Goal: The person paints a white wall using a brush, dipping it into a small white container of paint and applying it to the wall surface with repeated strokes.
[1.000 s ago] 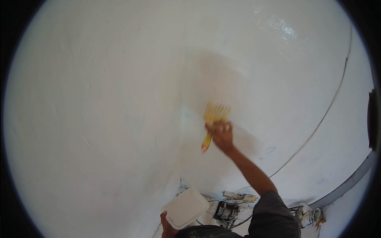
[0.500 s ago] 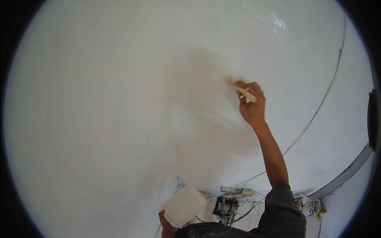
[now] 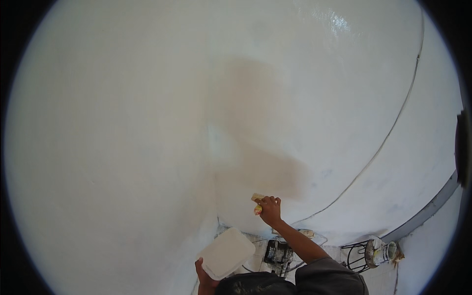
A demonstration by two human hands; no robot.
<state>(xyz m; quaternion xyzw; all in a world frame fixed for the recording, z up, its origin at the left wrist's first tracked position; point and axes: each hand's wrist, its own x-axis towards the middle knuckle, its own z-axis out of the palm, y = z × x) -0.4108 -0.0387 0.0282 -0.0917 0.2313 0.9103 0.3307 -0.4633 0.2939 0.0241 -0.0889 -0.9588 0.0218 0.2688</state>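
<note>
My right hand [image 3: 270,209] is closed round a paintbrush [image 3: 257,197] with a yellowish handle, held low in front of the white wall [image 3: 265,123] near the corner. Whether its bristles touch the wall I cannot tell. Down at the bottom, my left hand [image 3: 205,275] grips the edge of a white rectangular plastic container [image 3: 227,253] with rounded corners. Its pale inner or top face is toward me; I cannot tell whether it holds paint. My shadow lies across the wall above the brush.
A thin cable [image 3: 388,132] runs down the right wall to the floor. Below stand a dark, paint-stained box-like thing [image 3: 278,252] and a black metal stool [image 3: 358,256] with a paint-smeared bucket [image 3: 388,250] beside or on it. A grey edge strip [image 3: 427,206] curves at the right.
My right hand has come down and to the left with the paintbrush, from mid-wall to near the container. The stool has come into sight. My left hand holds the container almost unmoved.
</note>
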